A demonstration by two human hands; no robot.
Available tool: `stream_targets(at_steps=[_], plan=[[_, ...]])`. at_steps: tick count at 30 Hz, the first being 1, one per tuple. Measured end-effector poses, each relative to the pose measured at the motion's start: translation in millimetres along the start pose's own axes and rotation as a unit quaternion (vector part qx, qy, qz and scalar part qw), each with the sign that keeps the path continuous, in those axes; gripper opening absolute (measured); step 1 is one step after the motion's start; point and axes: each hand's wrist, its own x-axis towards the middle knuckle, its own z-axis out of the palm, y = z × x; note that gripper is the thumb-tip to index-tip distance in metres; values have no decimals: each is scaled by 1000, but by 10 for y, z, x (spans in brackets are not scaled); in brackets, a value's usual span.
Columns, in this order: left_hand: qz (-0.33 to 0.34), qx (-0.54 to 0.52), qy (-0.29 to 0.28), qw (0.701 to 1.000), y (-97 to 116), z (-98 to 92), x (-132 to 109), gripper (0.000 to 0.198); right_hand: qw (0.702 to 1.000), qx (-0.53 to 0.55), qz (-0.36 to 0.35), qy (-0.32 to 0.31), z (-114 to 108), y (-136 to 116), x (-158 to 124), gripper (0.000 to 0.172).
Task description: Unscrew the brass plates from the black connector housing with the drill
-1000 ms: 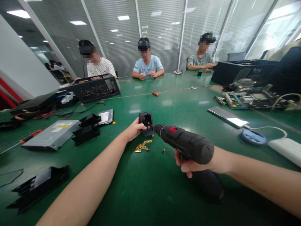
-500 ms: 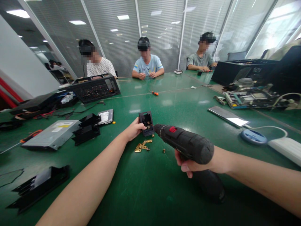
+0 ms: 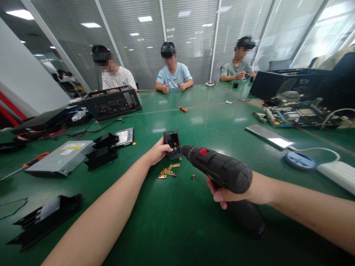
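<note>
In the middle of the head view, my left hand [image 3: 159, 151] grips a small black plastic box [image 3: 172, 137] by its left side, its open face turned towards me. Brass-coloured parts show inside the box, near my thumb. My right hand [image 3: 222, 192] is wrapped round the handle of a black cordless drill [image 3: 216, 164] with a red switch on top. The drill points left, and its thin bit reaches into the box at the brass parts; exact contact is too small to tell. Several brass plates [image 3: 168, 171] lie below the box, with a loose brass screw [image 3: 193, 177] to their right.
To the left lie a silver drive [image 3: 62, 157], black brackets [image 3: 102, 157], a hard disk [image 3: 124, 136] and another black bracket [image 3: 50, 218]. On the right are a phone [image 3: 269, 136], a blue disc [image 3: 299, 160] and a circuit board [image 3: 299, 111]. An orange screwdriver [image 3: 183, 109] lies farther back; three people sit opposite.
My hands, the box and the drill stay almost in place. Across the table, the person on the right has raised their hands, and the middle person's hands have shifted slightly.
</note>
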Motion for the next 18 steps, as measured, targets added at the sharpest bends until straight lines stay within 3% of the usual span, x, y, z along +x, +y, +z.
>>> stream_targets(at_steps=[4, 9, 18], plan=[[-5, -6, -2, 1000, 0, 3, 5, 63, 1000, -11, 1, -9, 9, -19, 6, 65], [4, 3, -8, 1000, -13, -14, 11, 59, 1000, -8, -1, -1, 6, -9, 12, 80], [12, 4, -25, 1000, -35, -49, 20, 63, 1000, -18, 12, -7, 33, -80, -5, 44]])
